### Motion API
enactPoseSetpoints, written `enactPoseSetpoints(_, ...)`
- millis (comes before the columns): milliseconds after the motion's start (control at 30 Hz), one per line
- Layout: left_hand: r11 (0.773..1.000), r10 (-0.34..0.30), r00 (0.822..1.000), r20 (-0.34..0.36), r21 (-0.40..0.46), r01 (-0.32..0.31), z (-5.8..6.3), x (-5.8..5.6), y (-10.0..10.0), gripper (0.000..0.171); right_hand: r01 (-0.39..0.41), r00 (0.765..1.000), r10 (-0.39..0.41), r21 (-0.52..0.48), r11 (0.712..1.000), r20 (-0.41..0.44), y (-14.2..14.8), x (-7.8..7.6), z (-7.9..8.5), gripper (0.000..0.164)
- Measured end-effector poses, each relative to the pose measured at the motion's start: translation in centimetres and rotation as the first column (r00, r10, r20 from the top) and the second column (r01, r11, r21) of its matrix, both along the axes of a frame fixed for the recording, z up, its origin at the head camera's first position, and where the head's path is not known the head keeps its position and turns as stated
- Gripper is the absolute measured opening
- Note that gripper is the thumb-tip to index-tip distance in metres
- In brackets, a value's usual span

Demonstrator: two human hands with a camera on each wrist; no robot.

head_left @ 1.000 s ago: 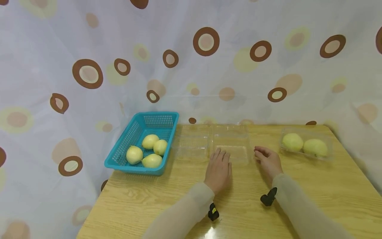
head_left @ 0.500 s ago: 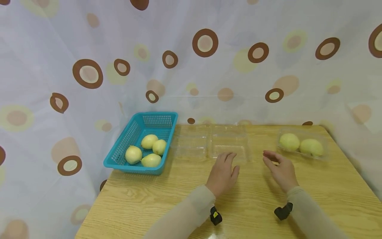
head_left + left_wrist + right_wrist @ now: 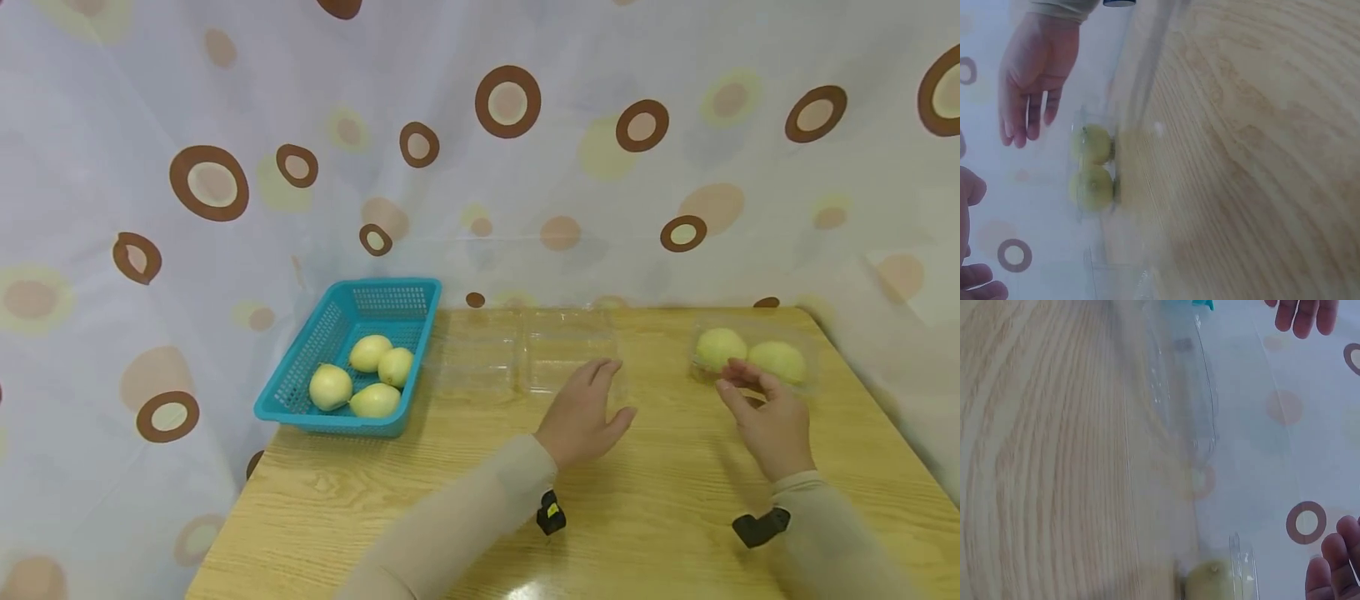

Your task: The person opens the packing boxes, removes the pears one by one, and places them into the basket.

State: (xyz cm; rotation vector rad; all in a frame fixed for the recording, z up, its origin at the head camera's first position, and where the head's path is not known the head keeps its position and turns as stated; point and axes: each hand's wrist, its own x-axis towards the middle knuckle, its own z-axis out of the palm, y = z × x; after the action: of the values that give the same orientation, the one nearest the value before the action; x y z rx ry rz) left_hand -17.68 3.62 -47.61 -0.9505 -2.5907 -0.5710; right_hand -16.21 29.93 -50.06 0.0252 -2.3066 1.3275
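My left hand [image 3: 579, 417] is raised over the table in front of a clear plastic box [image 3: 570, 354], thumb apart from the other fingers, holding nothing. Farther right, my right hand [image 3: 772, 425] hovers with loosely bent fingers and nothing between them. In the head view its fingertips overlap a clear box [image 3: 813, 367] at the back right. Two pale yellow pears [image 3: 780, 362] lie side by side in that box. The left wrist view shows the same pears [image 3: 1092, 187] below and beside the right hand [image 3: 1041, 69]. Fingers of the right hand [image 3: 1335, 562] enter the right wrist view at lower right.
A blue plastic basket [image 3: 273, 408] with several pears [image 3: 330, 387] stands at the left of the wooden table [image 3: 337, 500]. Another clear box [image 3: 472, 358] sits between basket and middle box. A patterned curtain [image 3: 450, 192] hangs behind the table.
My right hand has moved right, from beside the middle box toward the box of pears. My left hand has drifted slightly right, and its thumb has spread out.
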Motion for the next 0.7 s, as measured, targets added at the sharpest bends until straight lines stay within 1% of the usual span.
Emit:
enactPoseSetpoints(100, 0.997, -0.004, 1.0, 0.012, -0.072, 0.005, 0.5, -0.9, 1.2, 0.066, 0.075, 0.997, -0.075, 0.016, 0.997, 0.015, 1.6, -0.3, 0.5, 0.042)
enactPoseSetpoints(233, 0.987, -0.012, 1.0, 0.009, -0.161, 0.013, 0.9, -1.8, 2.9, 0.071, 0.16, 0.983, -0.164, 0.044, 0.986, 0.085, 3.9, -0.7, 0.9, 0.048)
enactPoseSetpoints(400, 0.971, -0.012, 1.0, -0.001, -0.237, 0.011, 0.6, -2.7, 5.2, 0.077, 0.229, 0.956, -0.234, 0.047, 0.972, 0.178, 6.2, -1.1, 0.7, 0.054)
enactPoseSetpoints(467, 0.964, 0.002, 1.0, 0.001, -0.267, -0.001, 0.4, -3.0, 6.1, 0.079, 0.238, 0.954, -0.247, 0.07, 0.969, 0.171, 7.0, -1.3, 0.4, 0.056)
enactPoseSetpoints(567, 0.947, 0.035, 0.999, 0.015, -0.32, -0.028, 0.1, -3.3, 7.2, 0.082, 0.218, 0.963, -0.234, 0.123, 0.968, 0.137, 8.0, -1.6, -0.1, 0.059)
enactPoseSetpoints(633, 0.932, 0.056, 0.998, 0.022, -0.36, -0.044, -0.2, -3.3, 7.8, 0.085, 0.187, 0.971, -0.21, 0.184, 0.965, 0.116, 8.7, -1.9, -0.4, 0.062)
enactPoseSetpoints(700, 0.921, 0.071, 0.997, 0.032, -0.387, -0.054, -0.4, -3.4, 8.3, 0.088, 0.132, 0.978, -0.166, 0.245, 0.961, 0.124, 9.3, -2.1, -0.7, 0.067)
